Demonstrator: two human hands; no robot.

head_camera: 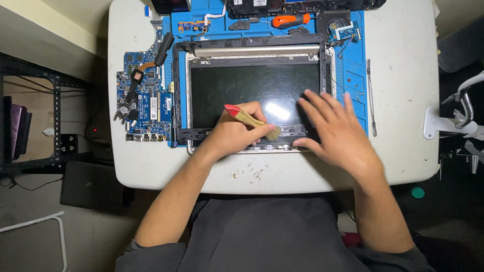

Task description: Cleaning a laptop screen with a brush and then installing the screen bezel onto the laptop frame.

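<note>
Head view, read from the left edge of the desk [403, 75] to the right. Near the left edge a blue circuit board [146, 95] is lying bare, just beside a blue work mat [355, 75] that is carrying the laptop screen panel [252, 93] in its black frame. At the far edge, on the mat, an orange-handled screwdriver [290, 20] and a small fan [335, 22] are resting; a thin metal pry tool [370, 98] is lying near the right edge.

The left hand [234, 133] is reaching in from the near edge with the forearm angled toward the panel's near side, fingers curled shut around a small wooden brush [249, 120] with a red handle tip. The bristles are pointing right and touching the panel's lower bezel. The brush is judged light and stiff in the handle, soft at the bristles; a pencil-like grip on the wood, as shown, is suiting it.

The right hand [330, 131] is lying flat, palm down, fingers spread and holding nothing, pressing on the lower right corner of the panel. The wrist is coming in from the near right.

The panel is judged thin, smooth-faced and fragile: the glass is glossy and likely to flex or crack, so it is best taken by the frame edges rather than the face.
</note>
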